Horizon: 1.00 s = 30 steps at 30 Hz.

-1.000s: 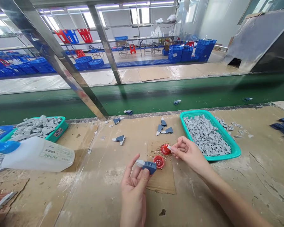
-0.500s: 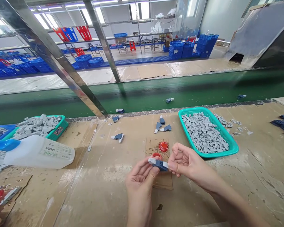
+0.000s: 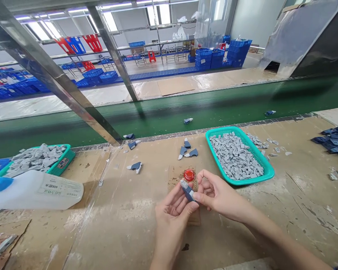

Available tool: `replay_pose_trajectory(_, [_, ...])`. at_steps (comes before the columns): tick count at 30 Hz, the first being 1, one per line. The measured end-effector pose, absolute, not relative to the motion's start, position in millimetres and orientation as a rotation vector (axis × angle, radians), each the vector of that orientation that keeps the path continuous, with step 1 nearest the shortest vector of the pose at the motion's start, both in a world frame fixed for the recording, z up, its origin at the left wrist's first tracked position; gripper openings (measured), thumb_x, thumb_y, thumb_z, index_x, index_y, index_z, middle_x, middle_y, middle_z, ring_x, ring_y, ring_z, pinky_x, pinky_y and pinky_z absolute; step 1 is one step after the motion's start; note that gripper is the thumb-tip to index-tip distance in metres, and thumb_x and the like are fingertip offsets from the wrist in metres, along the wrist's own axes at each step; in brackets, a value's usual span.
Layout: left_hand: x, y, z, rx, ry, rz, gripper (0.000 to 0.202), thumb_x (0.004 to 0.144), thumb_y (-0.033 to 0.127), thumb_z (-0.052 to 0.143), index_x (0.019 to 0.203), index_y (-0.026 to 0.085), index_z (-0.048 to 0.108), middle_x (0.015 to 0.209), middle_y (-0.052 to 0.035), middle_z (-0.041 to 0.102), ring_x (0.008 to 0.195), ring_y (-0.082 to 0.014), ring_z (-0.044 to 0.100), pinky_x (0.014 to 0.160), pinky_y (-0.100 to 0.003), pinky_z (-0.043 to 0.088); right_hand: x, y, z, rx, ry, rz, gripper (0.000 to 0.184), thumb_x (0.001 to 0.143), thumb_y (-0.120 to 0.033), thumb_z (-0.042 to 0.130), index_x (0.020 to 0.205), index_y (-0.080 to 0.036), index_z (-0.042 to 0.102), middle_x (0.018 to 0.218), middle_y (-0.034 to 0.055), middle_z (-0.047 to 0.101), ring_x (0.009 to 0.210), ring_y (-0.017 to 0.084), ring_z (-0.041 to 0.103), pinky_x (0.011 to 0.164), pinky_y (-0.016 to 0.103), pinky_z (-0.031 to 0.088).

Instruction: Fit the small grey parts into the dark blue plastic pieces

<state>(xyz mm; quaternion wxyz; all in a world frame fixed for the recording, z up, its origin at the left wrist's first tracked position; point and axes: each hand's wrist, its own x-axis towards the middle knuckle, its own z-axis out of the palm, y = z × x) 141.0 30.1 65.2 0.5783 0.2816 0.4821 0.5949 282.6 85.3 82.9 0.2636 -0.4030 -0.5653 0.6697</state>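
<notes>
My left hand [image 3: 173,212] grips a small navy-blue plastic part [image 3: 188,192] with light grey end pieces, tilted between thumb and fingers. At the part's lower right end my right hand [image 3: 214,191] pinches with thumb and forefinger, touching a grey end. Just beyond the hands a red cap [image 3: 189,174] rests on a stained cardboard piece [image 3: 174,173]. Several similar blue-and-grey parts [image 3: 192,153] lie farther back on the table. To the right, a turquoise basket [image 3: 270,175] is filled with small grey pieces [image 3: 236,155].
A green conveyor belt [image 3: 157,122] crosses behind the table, carrying a few parts. On the left lie a white bottle [image 3: 42,190] with a blue top and a heaped basket [image 3: 61,165]. Dark blue parts [image 3: 335,140] are piled at right. A metal post [image 3: 70,97] slants at left.
The held part has turned from nearly level to tilted, its grey tip pointing up and left. My right hand has shifted slightly left, closer to my left hand. Belt parts have moved left.
</notes>
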Motion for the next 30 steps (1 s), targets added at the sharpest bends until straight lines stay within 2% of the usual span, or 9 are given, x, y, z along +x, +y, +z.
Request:
replay_pose_trajectory(2, [142,37,69,0.708,1.114,1.347,0.053,0.068,0.017,0.075,0.119,0.022,0.061,0.114,-0.0106,0.066,0.108,-0.0246,0.06,0.093,-0.032,0.05,287,87,87,-1.047,-1.551,1.801,0.021,0.086,-0.032,0.059,0.091,-0.021,0.041,0.067,-0.0044,0.053,0.06,0.011,0.05,0.055,0.021,0.042])
replay_pose_trajectory(5, [133,52,78,0.885,1.171,1.314,0.045,0.076,0.023,0.069,0.12,0.021,0.06,0.119,-0.0098,0.064,0.115,-0.0222,0.056,0.099,-0.031,0.044,309,103,97,-1.046,-1.646,1.701,0.016,0.092,-0.034,0.048,0.102,-0.022,0.046,0.077,-0.0002,0.06,0.068,0.014,0.057,0.061,0.025,0.046])
replay_pose_trajectory(7, [119,69,84,1.015,1.266,1.306,0.045,0.078,0.025,0.067,0.122,0.021,0.058,0.119,-0.0086,0.064,0.116,-0.02,0.055,0.102,-0.03,0.041,335,124,101,-1.23,-1.762,1.367,0.018,0.092,-0.033,0.046,0.108,-0.024,0.05,0.084,0.0019,0.063,0.073,0.016,0.06,0.063,0.027,0.046])
replay_pose_trajectory(10, [92,109,87,1.259,1.437,1.265,0.049,0.079,0.027,0.062,0.126,0.018,0.053,0.117,-0.0095,0.064,0.11,-0.0194,0.058,0.099,-0.032,0.043,373,165,98,-1.563,-1.945,0.691,0.019,0.087,-0.024,0.053,0.104,-0.025,0.06,0.088,0.0035,0.065,0.076,0.02,0.06,0.065,0.03,0.043])
replay_pose_trajectory(12, [76,146,83,1.488,1.583,1.2,0.047,0.081,0.023,0.055,0.127,0.013,0.052,0.114,-0.0106,0.065,0.106,-0.0197,0.061,0.097,-0.033,0.044,388,191,91,-1.598,-2.136,0.511,0.019,0.083,-0.02,0.059,0.1,-0.025,0.066,0.089,0.0041,0.067,0.084,0.023,0.06,0.069,0.031,0.042])
replay_pose_trajectory(17, [50,242,66,1.723,1.861,1.049,0.044,0.079,0.01,0.051,0.122,0.012,0.057,0.106,-0.0106,0.068,0.105,-0.0233,0.06,0.098,-0.039,0.042,386,231,72,-1.472,-2.408,0.491,0.016,0.071,-0.021,0.074,0.087,-0.024,0.071,0.083,0.0036,0.068,0.089,0.026,0.057,0.072,0.032,0.04])
replay_pose_trajectory(21, [43,296,57,1.866,2.053,0.851,0.038,0.084,0.022,0.058,0.121,0.016,0.055,0.117,-0.0117,0.061,0.112,-0.0255,0.055,0.097,-0.049,0.039,379,232,66,-1.471,-2.373,0.491,0.004,0.072,-0.019,0.071,0.072,-0.021,0.067,0.077,0.0038,0.066,0.082,0.025,0.057,0.069,0.032,0.039])
replay_pose_trajectory(26, [52,334,48,1.929,2.2,0.726,0.036,0.088,0.031,0.054,0.12,0.016,0.053,0.124,-0.011,0.054,0.113,-0.0257,0.052,0.095,-0.051,0.041,376,219,71,-1.46,-2.199,0.526,0.016,0.084,-0.025,0.052,0.072,-0.019,0.061,0.078,0.0061,0.064,0.076,0.022,0.058,0.063,0.031,0.041])
replay_pose_trajectory(30, [67,349,44,1.969,2.187,0.703,0.035,0.087,0.03,0.055,0.118,0.016,0.054,0.125,-0.0106,0.052,0.116,-0.0265,0.049,0.096,-0.052,0.039,374,213,71,-1.369,-1.826,0.827,0.015,0.077,-0.029,0.059,0.065,-0.019,0.06,0.071,0.0032,0.066,0.067,0.019,0.062,0.061,0.029,0.047])
